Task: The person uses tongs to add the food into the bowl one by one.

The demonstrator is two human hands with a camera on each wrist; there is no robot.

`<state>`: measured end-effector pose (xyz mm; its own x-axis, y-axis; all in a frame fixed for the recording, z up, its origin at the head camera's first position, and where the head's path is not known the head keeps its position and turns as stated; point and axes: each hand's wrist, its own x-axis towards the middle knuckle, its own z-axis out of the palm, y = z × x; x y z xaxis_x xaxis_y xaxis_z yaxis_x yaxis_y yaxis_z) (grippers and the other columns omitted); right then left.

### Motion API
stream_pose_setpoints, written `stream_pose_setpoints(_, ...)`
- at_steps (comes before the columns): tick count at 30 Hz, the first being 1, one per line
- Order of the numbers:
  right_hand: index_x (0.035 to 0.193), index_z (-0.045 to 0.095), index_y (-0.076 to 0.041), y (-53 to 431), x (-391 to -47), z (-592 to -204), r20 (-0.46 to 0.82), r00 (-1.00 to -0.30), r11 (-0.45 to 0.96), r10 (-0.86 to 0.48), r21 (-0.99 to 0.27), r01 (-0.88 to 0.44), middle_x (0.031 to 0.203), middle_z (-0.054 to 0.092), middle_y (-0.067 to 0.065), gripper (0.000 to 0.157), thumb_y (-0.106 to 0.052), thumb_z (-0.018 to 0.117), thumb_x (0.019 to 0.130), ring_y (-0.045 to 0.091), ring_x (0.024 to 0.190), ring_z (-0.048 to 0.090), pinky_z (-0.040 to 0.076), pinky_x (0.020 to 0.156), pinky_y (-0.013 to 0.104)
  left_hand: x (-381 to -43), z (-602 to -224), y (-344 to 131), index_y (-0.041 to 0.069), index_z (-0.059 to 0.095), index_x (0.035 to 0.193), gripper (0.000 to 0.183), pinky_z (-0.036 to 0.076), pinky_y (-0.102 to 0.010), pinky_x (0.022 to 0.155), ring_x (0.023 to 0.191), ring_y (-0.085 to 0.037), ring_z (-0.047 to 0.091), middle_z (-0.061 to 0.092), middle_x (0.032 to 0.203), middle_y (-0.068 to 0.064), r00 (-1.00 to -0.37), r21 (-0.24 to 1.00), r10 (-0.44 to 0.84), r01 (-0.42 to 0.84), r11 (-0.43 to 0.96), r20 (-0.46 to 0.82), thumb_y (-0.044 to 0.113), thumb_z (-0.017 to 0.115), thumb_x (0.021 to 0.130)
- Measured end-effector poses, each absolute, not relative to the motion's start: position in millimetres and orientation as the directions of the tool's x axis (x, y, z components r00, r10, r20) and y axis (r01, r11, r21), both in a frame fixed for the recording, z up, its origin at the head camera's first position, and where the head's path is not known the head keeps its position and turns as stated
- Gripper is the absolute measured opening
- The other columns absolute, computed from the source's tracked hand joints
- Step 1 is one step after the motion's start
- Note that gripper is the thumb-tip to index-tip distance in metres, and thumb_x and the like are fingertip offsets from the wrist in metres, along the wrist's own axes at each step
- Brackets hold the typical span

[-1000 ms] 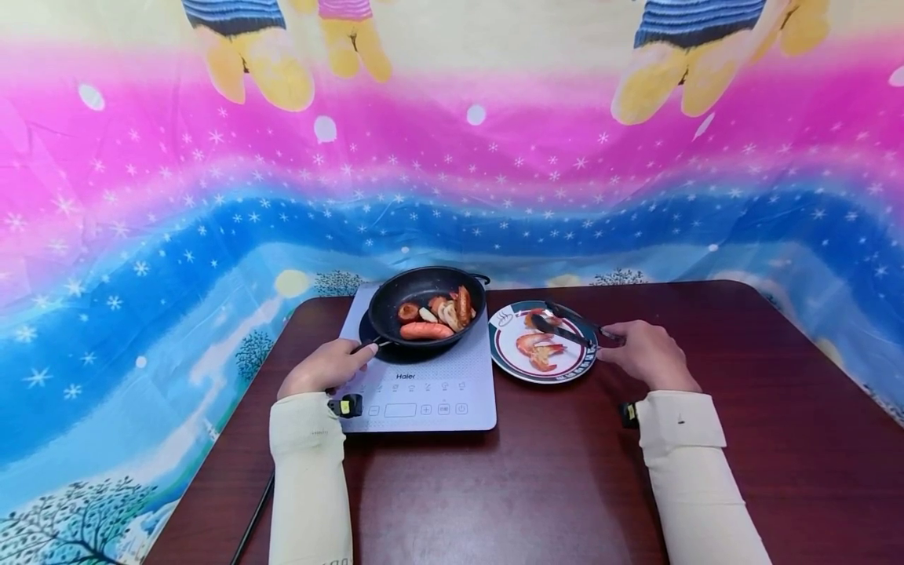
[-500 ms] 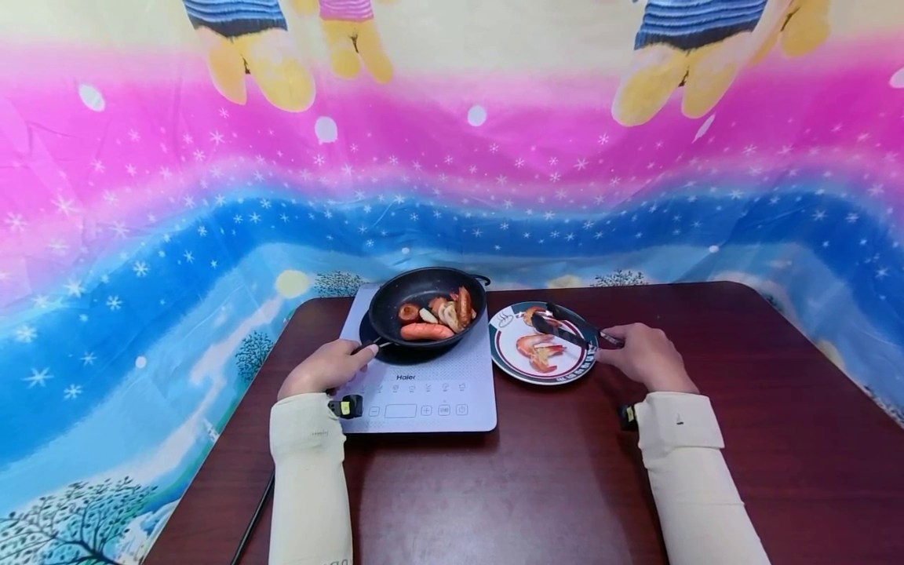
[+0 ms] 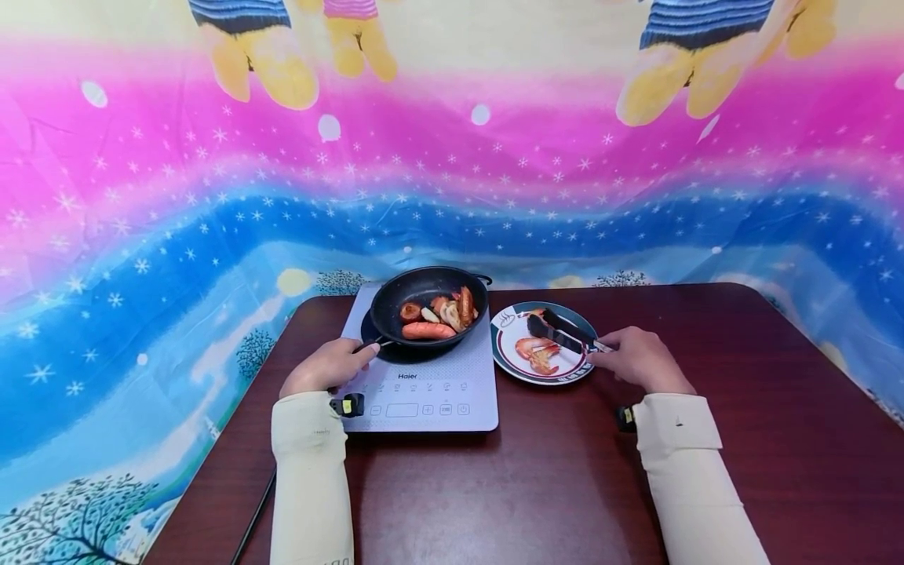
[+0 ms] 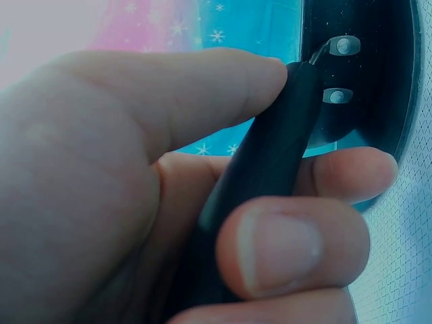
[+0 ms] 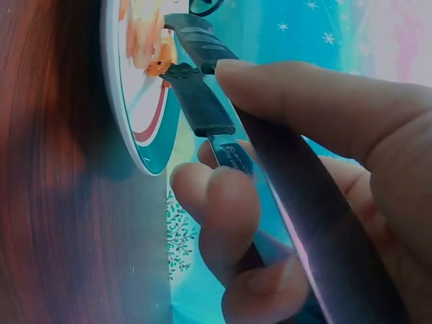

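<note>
My left hand (image 3: 330, 367) grips the black handle (image 4: 263, 155) of a frying pan (image 3: 395, 298). Inside the pan lie a pink sausage (image 3: 428, 331) and several other browned food pieces. With my right hand (image 3: 641, 359) I hold a pair of black-tipped tongs (image 3: 565, 333) between thumb and fingers, over a round plate (image 3: 507, 357) with a dark green rim. One cooked shrimp (image 3: 540, 357) shows on the plate below the tongs; another orange piece behind their tips is mostly hidden. In the right wrist view, the tips reach orange food (image 5: 158, 61); whether they clasp it I cannot tell.
Under the pan is a white induction cooker (image 3: 452, 404) with a touch panel. Its black cord (image 3: 256, 514) runs along the left side of the dark wooden table (image 3: 537, 486). A printed cloth backdrop (image 3: 452, 212) stands behind the table's far edge.
The tongs' tips have come closer together over the plate's far shrimp, now covering most of it. My right hand has shifted slightly toward me. The left hand and pan look unmoved.
</note>
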<state>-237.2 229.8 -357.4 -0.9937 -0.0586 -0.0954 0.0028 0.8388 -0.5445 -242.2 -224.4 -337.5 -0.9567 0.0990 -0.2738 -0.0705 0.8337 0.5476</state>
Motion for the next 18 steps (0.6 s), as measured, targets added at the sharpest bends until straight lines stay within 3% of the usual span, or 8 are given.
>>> stream_pose_setpoints(4,0.128,0.058,0.006,224.7,-237.5,-357.1,-0.104,-0.994,0.849,-0.036,-0.529,0.024,0.097,0.067,0.017,0.056,-0.032,0.070,0.088,0.021,0.066,0.066,0.048,0.064,0.038,-242.3,-337.2,-224.5,0.004,0.062,0.103,0.044,0.041,-0.032,0.051,0.048,-0.017,0.040,0.045,0.064,-0.004,-0.957,0.551,0.099,-0.072,0.832,-0.274,0.044,0.043,0.101)
stream_pose_setpoints(10,0.127,0.061,0.002,217.6,-237.8,-354.6,-0.118,-0.993,0.876,-0.020,-0.481,0.039,0.085,0.067,0.009,0.049,-0.031,0.068,0.090,0.019,0.066,0.066,0.046,0.064,0.039,-241.6,-336.8,-224.5,0.004,0.062,0.103,0.044,0.041,-0.032,0.050,0.048,-0.017,0.041,0.045,0.064,-0.004,-0.958,0.552,0.092,-0.076,0.830,-0.270,0.044,0.043,0.101)
stream_pose_setpoints(18,0.126,0.062,0.000,213.6,-235.4,-350.5,-0.091,-0.996,0.873,-0.006,-0.486,0.039,0.087,0.065,0.011,0.044,-0.026,0.067,0.091,0.018,0.066,0.060,0.044,0.061,0.035,-240.4,-335.7,-223.2,0.004,0.062,0.103,0.044,0.041,-0.032,0.050,0.047,-0.017,0.040,0.045,0.064,-0.004,-0.958,0.557,0.092,-0.078,0.827,-0.270,0.043,0.044,0.101)
